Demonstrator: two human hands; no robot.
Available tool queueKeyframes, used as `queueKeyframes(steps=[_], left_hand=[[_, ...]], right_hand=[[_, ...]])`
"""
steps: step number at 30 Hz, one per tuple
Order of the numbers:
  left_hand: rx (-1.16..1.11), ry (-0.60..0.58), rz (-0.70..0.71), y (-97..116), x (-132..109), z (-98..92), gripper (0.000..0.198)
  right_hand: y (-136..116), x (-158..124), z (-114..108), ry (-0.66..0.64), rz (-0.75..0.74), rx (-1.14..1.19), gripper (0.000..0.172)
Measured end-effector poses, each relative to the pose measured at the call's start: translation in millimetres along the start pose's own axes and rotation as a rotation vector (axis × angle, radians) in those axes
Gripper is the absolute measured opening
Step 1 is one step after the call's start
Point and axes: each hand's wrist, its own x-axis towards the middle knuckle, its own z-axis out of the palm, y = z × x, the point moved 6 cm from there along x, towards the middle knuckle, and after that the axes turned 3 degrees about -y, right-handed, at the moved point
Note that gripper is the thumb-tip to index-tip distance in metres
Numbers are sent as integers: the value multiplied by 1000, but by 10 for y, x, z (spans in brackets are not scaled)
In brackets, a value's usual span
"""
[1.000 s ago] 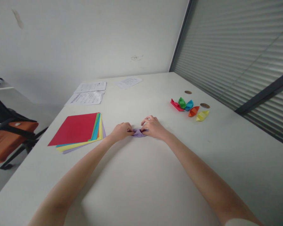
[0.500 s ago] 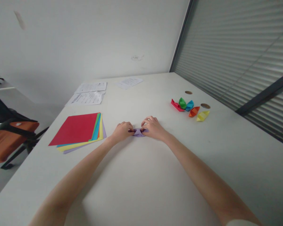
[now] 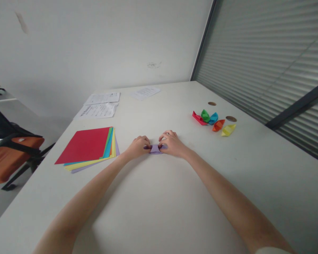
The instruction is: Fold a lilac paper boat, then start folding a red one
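While both forearms are stretched forward over the white bench [image 3: 159, 204], as seen in the head view, a small folded purple paper [image 3: 155, 149] is held between the two hands, low on the bench surface and near the middle of the view. Its left end is pinched by the left hand [image 3: 138, 146], whose grip is closed down on it; its right end is pinched likewise by the right hand [image 3: 172, 144], the upper fingers being bent and raised somewhat above the paper. How firmly it is pressed cannot be told, as both ends are partly covered. Between the hands, a flat purple panel is left exposed.

To the left of the left hand, a fanned stack of coloured sheets [image 3: 83, 144] is laid, topped by a red one, with green, blue, orange, yellow and purple edges shown beneath. Beyond the stack, printed pages [image 3: 98, 110] are spread near the bench's far left edge, and another printed page [image 3: 146, 92] is placed farther back.

On the right, boat-shaped paper pieces are grouped: a red one [image 3: 199, 119], a green one [image 3: 205, 115], a blue one [image 3: 213, 118], an orange one [image 3: 218, 125] and a yellow one [image 3: 228, 130]. Behind them, two round bench inserts [image 3: 231, 119] are seen.
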Motion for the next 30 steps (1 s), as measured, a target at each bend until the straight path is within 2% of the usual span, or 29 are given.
queueKeyframes(steps=[3,7,11,15,18,21,26,30], left_hand=[[12,-5,34,-11,14,25,10],[49,-36,-63,-100,8,48,14],[24,-7,-91,-143,3,31,14],[-217,8,-59,-115,26,32,10],[-409,55,-58,-80,32,11,6],[-516,131,-14,-26,24,-42,9],[-548,227,19,6,21,-123,15],[-588,163,-59,-31,40,-95,25]], right_hand=[[5,-3,-2,3,-5,1,6],[47,-8,-1,-9,56,-1,7],[77,6,13,-17,96,32,6],[92,38,27,-11,90,240,4],[135,52,44,1,133,517,21],[170,54,58,-3,187,590,35],[151,69,10,1,194,529,16],[116,69,-63,68,172,582,16]])
